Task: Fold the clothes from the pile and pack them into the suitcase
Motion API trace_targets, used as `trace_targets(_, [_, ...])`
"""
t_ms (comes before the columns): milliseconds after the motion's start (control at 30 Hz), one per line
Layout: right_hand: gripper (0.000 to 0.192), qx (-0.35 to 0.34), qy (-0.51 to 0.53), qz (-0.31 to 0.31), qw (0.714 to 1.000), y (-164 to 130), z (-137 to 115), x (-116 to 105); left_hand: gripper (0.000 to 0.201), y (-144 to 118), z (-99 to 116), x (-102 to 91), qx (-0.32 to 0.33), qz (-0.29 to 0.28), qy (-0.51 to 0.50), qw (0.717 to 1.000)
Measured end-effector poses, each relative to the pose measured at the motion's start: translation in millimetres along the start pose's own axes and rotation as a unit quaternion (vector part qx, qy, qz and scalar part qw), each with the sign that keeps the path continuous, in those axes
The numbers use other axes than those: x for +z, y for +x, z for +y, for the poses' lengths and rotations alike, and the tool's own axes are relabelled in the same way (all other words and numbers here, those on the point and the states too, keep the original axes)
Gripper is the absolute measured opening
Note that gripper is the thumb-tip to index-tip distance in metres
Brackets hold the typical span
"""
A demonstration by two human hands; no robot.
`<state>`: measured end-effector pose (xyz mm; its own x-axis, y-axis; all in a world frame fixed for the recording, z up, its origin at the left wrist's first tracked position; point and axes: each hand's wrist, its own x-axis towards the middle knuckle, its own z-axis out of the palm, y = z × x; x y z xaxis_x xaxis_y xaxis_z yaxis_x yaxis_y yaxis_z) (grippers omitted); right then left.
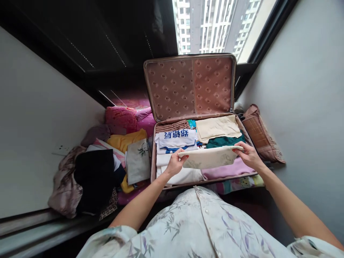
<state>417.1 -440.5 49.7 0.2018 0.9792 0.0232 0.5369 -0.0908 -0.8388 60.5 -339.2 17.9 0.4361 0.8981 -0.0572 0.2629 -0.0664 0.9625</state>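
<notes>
A folded pale cream garment (208, 158) with a faint grey print is stretched between my two hands, held above the front of an open suitcase (153, 154). My left hand (176, 163) pinches its left corner. At the opposite corner, my right hand (247, 154) grips the cloth. Inside the suitcase lie a white shirt with blue characters (176, 138), a beige folded garment (218, 128), dark green cloth (225, 141), a pink-lilac garment (228, 171) and white cloth (182, 178). Brown striped cloth (172, 126) sits at the back left.
The suitcase lid (190, 87) stands upright against the window side. To the left are piled black cloth (94, 179), a grey garment with a leaf print (138, 161) and yellow cloth (127, 139). A brown cushion-like bundle (262, 136) lies by the right wall (309, 107).
</notes>
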Motion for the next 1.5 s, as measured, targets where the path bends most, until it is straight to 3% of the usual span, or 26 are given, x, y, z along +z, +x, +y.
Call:
trace_targets(167, [0.042,0.014,0.011,0.141,0.990,17,30,-7,0.021,31,-3,59.3,0.028,0.108,0.012,0.994])
trace_targets(300, [0.046,0.007,-0.007,0.202,0.979,49,51,-15,0.016,69,3,91.8,0.028,0.139,0.065,0.988])
trace_targets(533, [0.047,0.010,-0.047,0.181,0.982,103,90,-35,0.016,129,-3,119.0,0.019,0.151,0.130,0.980])
trace_targets(700, [0.033,0.017,-0.122,0.148,0.981,167,122,-49,0.016,195,-5,129.9,0.007,0.158,0.179,0.971])
trace_targets(800, [0.028,0.049,-0.178,0.135,0.974,208,144,-48,0.016,238,-10,137.9,-0.036,0.145,0.214,0.965])
trace_targets(867, [0.036,0.066,-0.219,0.135,0.964,224,156,-40,0.031,255,-17,144.9,-0.058,0.120,0.256,0.957])
trace_targets(967, [0.055,0.036,-0.296,0.136,0.945,227,166,-20,0.069,259,-28,156.7,-0.030,0.112,0.348,0.930])
trace_targets(1033, [0.061,-0.011,-0.347,0.117,0.930,217,165,-3,0.081,252,-31,164.4,0.024,0.088,0.414,0.906])
trace_targets(1133, [0.067,-0.031,-0.399,0.059,0.915,195,165,21,0.079,239,-35,176.9,0.077,-0.021,0.492,0.867])
trace_targets(1233, [0.068,0.043,-0.415,-0.017,0.909,177,175,36,0.074,228,-48,191.1,0.072,-0.119,0.523,0.841])
trace_targets(1333, [0.066,0.093,-0.414,-0.049,0.904,171,190,41,0.077,222,-66,202.3,0.084,-0.133,0.529,0.834])
trace_targets(1500, [0.064,0.087,-0.427,-0.056,0.898,172,199,40,0.079,224,-73,206.3,0.070,-0.146,0.499,0.851])
